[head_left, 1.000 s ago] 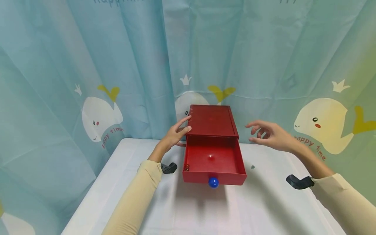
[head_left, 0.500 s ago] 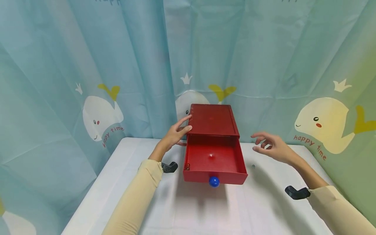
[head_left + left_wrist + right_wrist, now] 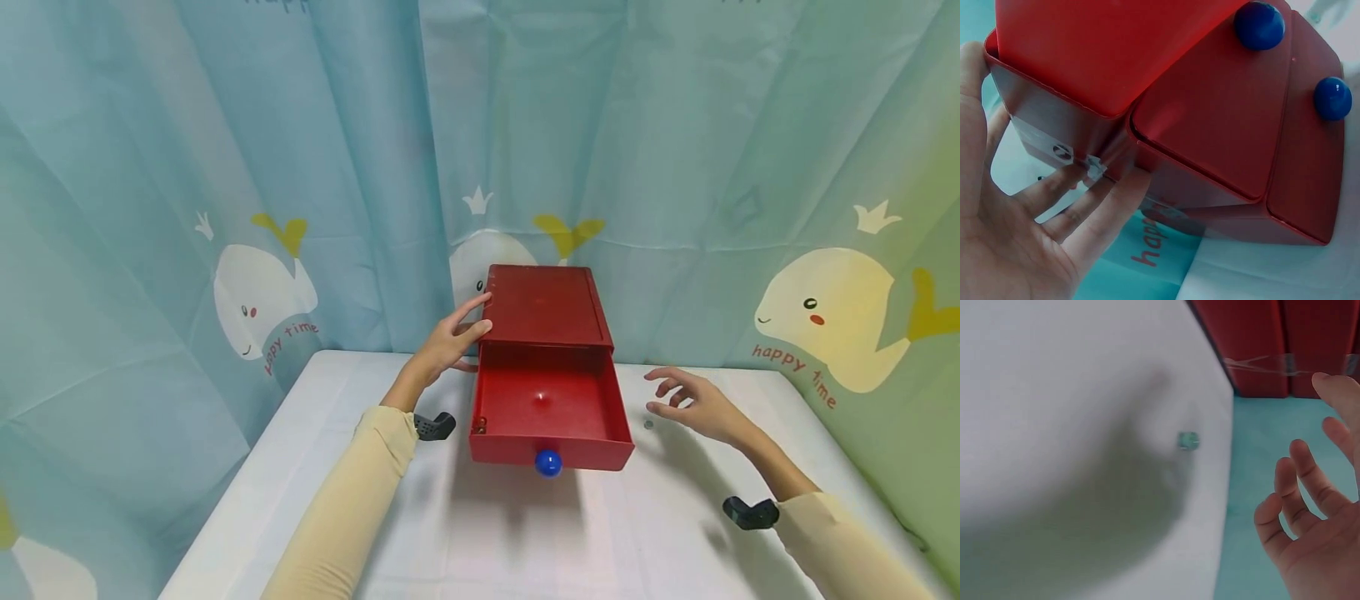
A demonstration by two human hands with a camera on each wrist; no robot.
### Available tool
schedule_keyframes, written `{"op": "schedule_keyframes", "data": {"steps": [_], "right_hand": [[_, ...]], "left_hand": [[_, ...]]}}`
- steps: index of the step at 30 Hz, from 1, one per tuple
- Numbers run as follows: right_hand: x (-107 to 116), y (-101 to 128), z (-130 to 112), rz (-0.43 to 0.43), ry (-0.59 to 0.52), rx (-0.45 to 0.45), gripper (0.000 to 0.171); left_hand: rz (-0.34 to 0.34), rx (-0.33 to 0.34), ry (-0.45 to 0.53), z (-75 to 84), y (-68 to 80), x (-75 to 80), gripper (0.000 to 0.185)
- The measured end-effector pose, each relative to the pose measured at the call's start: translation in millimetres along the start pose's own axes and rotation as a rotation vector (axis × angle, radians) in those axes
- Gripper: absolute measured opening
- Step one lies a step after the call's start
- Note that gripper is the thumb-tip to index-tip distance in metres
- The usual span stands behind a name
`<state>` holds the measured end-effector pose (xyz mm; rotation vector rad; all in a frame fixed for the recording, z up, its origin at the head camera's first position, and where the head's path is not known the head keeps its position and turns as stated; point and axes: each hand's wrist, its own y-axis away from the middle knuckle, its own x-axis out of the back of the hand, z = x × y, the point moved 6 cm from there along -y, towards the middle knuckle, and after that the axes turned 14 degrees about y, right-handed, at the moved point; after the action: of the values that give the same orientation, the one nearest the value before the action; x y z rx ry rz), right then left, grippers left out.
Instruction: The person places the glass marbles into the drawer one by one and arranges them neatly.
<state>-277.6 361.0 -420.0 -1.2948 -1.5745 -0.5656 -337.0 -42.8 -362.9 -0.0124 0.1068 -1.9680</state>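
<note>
A red drawer cabinet (image 3: 550, 305) stands at the back of the table, its top drawer (image 3: 555, 408) pulled out. Two lower drawers with blue knobs (image 3: 1260, 25) are closed in the left wrist view. Small amber-brown pieces (image 3: 479, 426) lie in the drawer's front left corner. My left hand (image 3: 442, 348) rests against the cabinet's left side with spread, fairly straight fingers. To the right, my right hand (image 3: 701, 404) hovers over the table, fingers loosely bent, holding nothing. A small greenish, clear bead-like piece (image 3: 1188, 440) lies on the table near its fingertips.
A white cloth covers the table (image 3: 600, 550). Behind it and at the sides hangs a blue-green curtain (image 3: 360, 167) with whale prints. Clear tape (image 3: 1289, 364) runs along the cabinet's side. The open drawer juts toward the front.
My right hand has moved down and slightly right, toward the small greenish piece on the table. The left hand stays against the cabinet, and the drawer stays pulled out.
</note>
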Motion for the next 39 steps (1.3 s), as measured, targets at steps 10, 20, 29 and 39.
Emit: {"op": "schedule_keyframes", "data": {"steps": [10,20,29,39], "right_hand": [[-25,8,21,-0.062,-0.043,-0.066,0.047],[-38,12,29,-0.086,-0.056,-0.092,0.041],[-47,14,31,-0.124,-0.042,-0.147,0.039],[-51,14,33,-0.143,-0.012,-0.156,0.032]], "left_hand": [[0.001,-0.003,-0.001,0.5,-1.3,-0.8,0.06],[-0.015,-0.009,-0.005,1.0,-1.2,-1.0,0.061],[-0.003,-0.007,-0.001,0.5,-0.5,-0.1,0.061],[0.002,-0.004,0.0,1.0,0.5,-0.9,0.061]]}}
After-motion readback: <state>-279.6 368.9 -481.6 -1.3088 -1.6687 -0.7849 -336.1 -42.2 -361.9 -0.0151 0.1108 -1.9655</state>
